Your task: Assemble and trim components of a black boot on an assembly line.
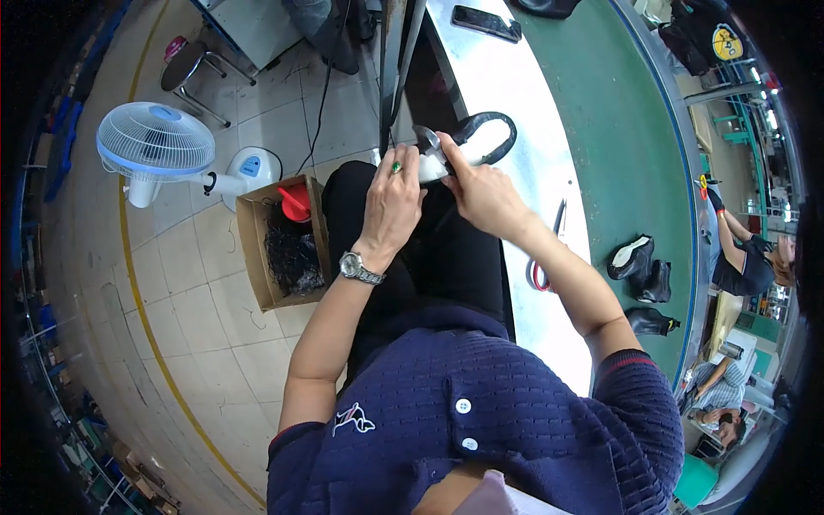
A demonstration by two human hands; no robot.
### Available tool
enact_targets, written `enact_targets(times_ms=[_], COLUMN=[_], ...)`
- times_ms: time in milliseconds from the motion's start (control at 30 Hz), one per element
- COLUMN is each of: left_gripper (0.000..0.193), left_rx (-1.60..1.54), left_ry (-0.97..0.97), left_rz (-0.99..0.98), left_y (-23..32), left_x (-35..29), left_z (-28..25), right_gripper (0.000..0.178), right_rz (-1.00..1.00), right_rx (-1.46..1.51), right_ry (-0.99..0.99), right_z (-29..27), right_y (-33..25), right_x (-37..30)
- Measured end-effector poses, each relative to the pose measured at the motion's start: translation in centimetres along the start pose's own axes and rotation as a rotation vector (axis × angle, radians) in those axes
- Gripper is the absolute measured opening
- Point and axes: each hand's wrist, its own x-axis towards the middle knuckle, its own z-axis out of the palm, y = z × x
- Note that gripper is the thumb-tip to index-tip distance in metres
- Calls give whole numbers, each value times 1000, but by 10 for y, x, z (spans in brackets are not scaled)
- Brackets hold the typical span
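Both hands meet over the near edge of a long white table (515,94), above the person's lap. The left hand (393,204), with a wristwatch (359,269) on its wrist, has its fingers curled together around the white side of a shoe part (429,159). The right hand (482,190) grips the same piece from the other side, with one finger stretched out and pressed along its top. A black curved strap (493,129) loops from the piece onto the table edge. Red-handled scissors (546,257) lie on the white table near the right forearm. Farther across, on the green belt (618,129), sit several black shoe pieces (639,266). A phone (487,22) lies at the table's far end. On the floor to the left stand a cardboard box (283,245) of black scraps and a white fan (159,146).
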Motion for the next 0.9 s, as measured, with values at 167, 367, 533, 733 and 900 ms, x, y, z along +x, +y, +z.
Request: enact_targets(times_ms=[167, 367, 533, 733, 900], left_gripper=[83, 111, 64, 29, 26], left_rx=[-200, -282, -461, -203, -413], left_ry=[-114, -43, -19, 52, 43], left_rz=[-22, -164, -486, -464, -462], left_y=[-17, -9, -9, -18, -9], left_x=[0, -43, -85, -83, -96], left_z=[-20, -31, -28, -45, -40], right_gripper=[51, 49, 54, 53, 56], right_rz=[-77, 85, 248, 8, 49], right_rx=[-35, 26, 451, 317, 139], right_ry=[93, -120, -424, -498, -739], right_z=[-47, -47, -45, -41, -57], right_y=[10, 10, -36, -54, -75], right_x=[4, -32, -51, -39, -17])
